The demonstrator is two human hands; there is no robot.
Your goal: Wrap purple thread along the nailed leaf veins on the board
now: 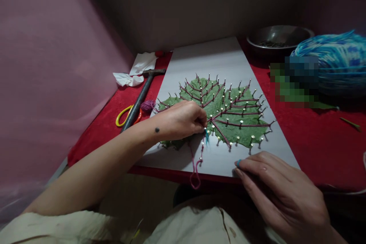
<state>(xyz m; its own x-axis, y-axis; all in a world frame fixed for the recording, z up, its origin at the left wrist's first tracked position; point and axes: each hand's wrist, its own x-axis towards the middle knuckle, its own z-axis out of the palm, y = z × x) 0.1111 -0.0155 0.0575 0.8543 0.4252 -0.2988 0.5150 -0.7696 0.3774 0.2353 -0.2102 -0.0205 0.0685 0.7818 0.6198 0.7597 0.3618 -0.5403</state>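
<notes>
A large green leaf lies on a white board, ringed and crossed by several nails. Dark purple yarn runs between the nails along the veins. My left hand is closed in a pinch at the base of the leaf, its fingertips partly hidden. A short tuft of blue yarn sticks out just below them. Purple yarn loops down past the board's front edge. My right hand is by the front right edge, thumb and forefinger close together. A small blue spot shows at the fingertip; I cannot tell what it is.
A hammer lies left of the board over yellow and red scissor handles. Near them are a small purple yarn ball and crumpled white paper. At right are a metal bowl and a blue yarn skein.
</notes>
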